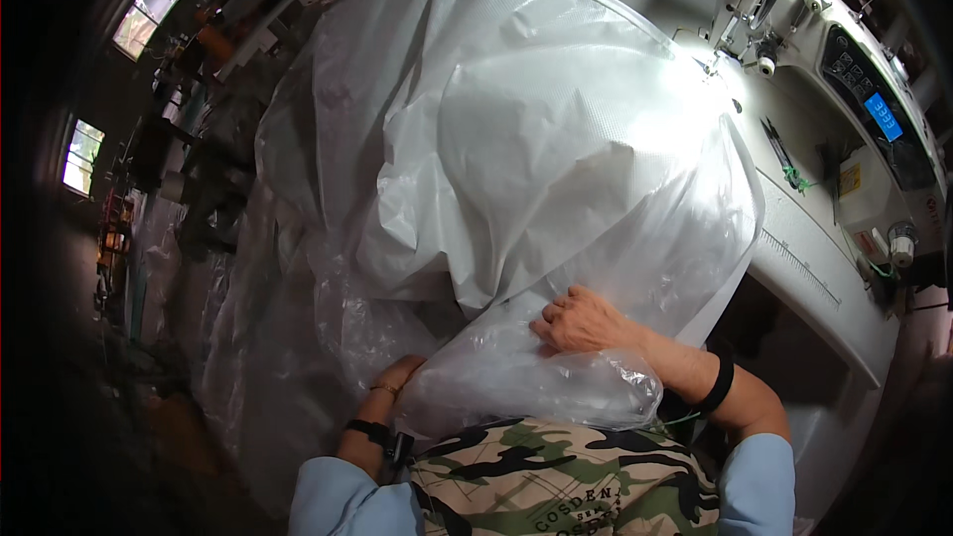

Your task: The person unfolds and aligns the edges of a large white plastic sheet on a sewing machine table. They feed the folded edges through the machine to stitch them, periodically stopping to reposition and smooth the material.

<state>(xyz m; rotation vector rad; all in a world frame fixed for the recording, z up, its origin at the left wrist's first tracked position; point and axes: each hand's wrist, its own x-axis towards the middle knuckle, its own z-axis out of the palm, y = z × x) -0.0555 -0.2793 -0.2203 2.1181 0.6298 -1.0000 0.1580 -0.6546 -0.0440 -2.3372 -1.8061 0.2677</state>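
A large heap of white woven sheet (496, 129) covers the sewing table, with a clear plastic liner (516, 377) bunched at its near end against my chest. My right hand (581, 323) presses on top of the clear plastic, fingers curled and gripping a fold. My left hand (392, 377) is partly tucked under the plastic at the lower left, fingers hidden; it seems to hold the film from below.
A white industrial sewing machine (854, 89) stands at the right, its needle head (754, 30) beside the heap. The white table edge (804, 268) carries a printed ruler. More clear plastic (248, 337) hangs at the left. Dim workshop clutter and windows (147, 12) lie far left.
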